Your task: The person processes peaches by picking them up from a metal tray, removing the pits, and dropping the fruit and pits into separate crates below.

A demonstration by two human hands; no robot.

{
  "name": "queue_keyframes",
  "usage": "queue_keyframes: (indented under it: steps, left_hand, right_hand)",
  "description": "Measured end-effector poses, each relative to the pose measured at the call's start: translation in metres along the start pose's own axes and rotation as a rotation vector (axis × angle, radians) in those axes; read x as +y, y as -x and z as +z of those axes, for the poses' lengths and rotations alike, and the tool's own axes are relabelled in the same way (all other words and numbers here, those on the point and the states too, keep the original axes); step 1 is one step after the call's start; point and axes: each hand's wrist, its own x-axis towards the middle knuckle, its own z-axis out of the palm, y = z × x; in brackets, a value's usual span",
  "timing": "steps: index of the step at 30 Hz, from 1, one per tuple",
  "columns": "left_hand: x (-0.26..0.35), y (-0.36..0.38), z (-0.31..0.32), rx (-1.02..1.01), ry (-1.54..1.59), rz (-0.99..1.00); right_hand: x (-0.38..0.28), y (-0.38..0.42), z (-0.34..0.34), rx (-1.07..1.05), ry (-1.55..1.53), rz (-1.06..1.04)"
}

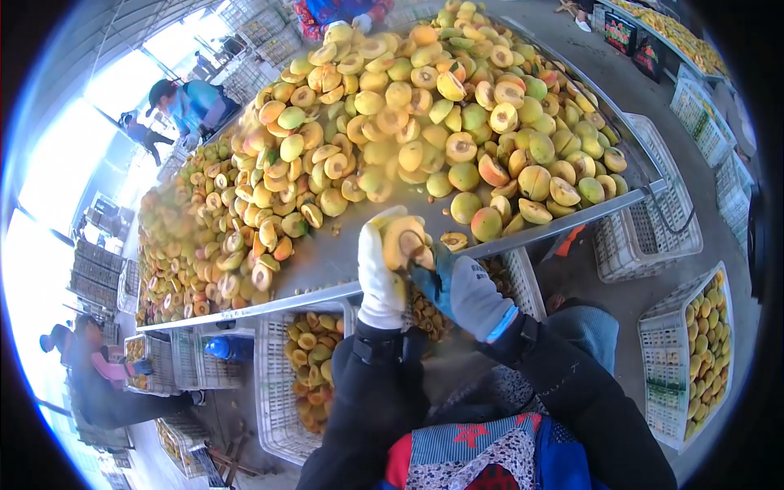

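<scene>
A gloved left hand curls around a halved peach as the right hand, fingers bent, meets it, its own grip unclear. Fruit heaps a metal table.

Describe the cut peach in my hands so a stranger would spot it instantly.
Find the big metal table heaped with fruit. At its near edge, look between the white-gloved left hand and blue-fingered right hand. The cut peach there has a brown centre and, unlike the heaped fruit, is held.
</scene>
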Motion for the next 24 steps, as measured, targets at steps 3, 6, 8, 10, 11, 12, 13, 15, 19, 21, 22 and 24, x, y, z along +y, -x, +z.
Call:
queue_keyframes:
  steps: [3, 6, 8, 10, 11, 12, 13, 15, 19, 21, 22, 24]
  left_hand:
    - [0.005, 0.004, 0.0, -0.002, -0.072, -0.002]
    - [0.001, 0.004, -0.006, 0.002, -0.22, 0.062]
    - [0.0, 0.004, -0.006, -0.014, -0.207, 0.068]
    - [0.001, 0.004, 0.001, -0.042, -0.049, 0.009]
    - [0.003, 0.004, 0.005, -0.068, -0.048, 0.013]
    - [0.007, 0.004, 0.008, -0.096, -0.045, 0.015]
    - [0.009, 0.003, 0.01, -0.122, -0.041, 0.016]
    - [0.01, -0.002, 0.003, -0.169, -0.039, 0.006]
    - [0.019, -0.007, 0.002, -0.044, 0.092, -0.151]
    - [0.016, -0.01, -0.004, -0.027, 0.134, -0.185]
    - [0.016, -0.009, -0.004, -0.02, 0.151, -0.206]
    - [0.015, -0.008, -0.003, -0.009, 0.184, -0.253]
  right_hand:
    - [-0.005, 0.007, 0.003, -0.008, -0.081, 0.057]
    - [-0.006, 0.009, 0.009, -0.07, -0.321, 0.122]
    - [-0.001, 0.006, 0.019, -0.151, -0.61, 0.159]
    - [0.005, 0.001, 0.019, -0.223, -0.713, 0.218]
    - [0.006, -0.003, 0.016, -0.254, -0.762, 0.246]
    - [0.005, -0.005, 0.01, -0.274, -0.829, 0.364]
    - [-0.008, -0.011, -0.005, -0.297, -0.894, 0.484]
    - [-0.002, -0.011, -0.002, -0.282, -0.854, 0.47]
    - [0.015, -0.006, 0.013, -0.127, -0.575, 0.195]
    - [0.004, -0.006, -0.001, -0.073, -0.33, 0.125]
    - [-0.001, -0.006, -0.006, -0.067, -0.251, 0.117]
    - [-0.009, -0.004, -0.012, -0.052, -0.092, 0.104]
